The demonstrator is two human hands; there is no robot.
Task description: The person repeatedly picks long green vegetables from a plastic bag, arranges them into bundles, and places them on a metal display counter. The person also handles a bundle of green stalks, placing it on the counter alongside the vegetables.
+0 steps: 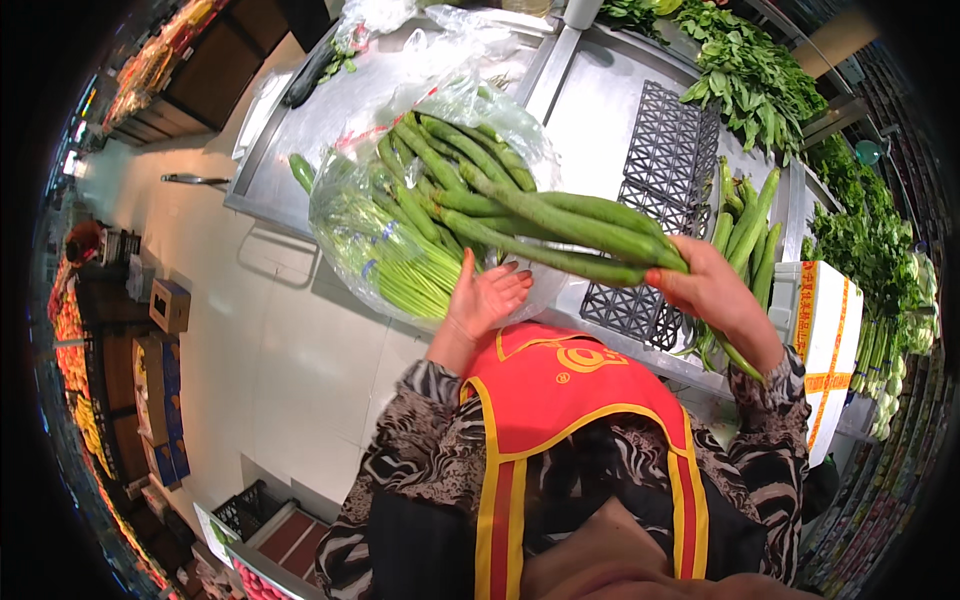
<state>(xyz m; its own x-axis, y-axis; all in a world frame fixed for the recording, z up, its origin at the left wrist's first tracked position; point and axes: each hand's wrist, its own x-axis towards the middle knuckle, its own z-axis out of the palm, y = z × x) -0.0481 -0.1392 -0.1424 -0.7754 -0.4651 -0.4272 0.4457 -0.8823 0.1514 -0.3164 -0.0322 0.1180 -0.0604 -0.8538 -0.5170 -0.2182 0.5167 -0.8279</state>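
In my right hand is a bunch of several long, smooth green vegetables, like luffa gourds or green eggplants. I grip them by their right ends, and their other ends reach left over a clear plastic bag. More of the same vegetables lie in the bag's mouth. Bundles of thin green stalks, bound with blue bands, show at its lower left. My left hand is open beside the bag, palm turned up and fingers apart, holding nothing.
The bag rests on a metal counter. Black plastic grid mats lie right of it, beside a pile of long green vegetables. A white foam box stands at the right. Leafy greens line the back. A dark eggplant lies far left.
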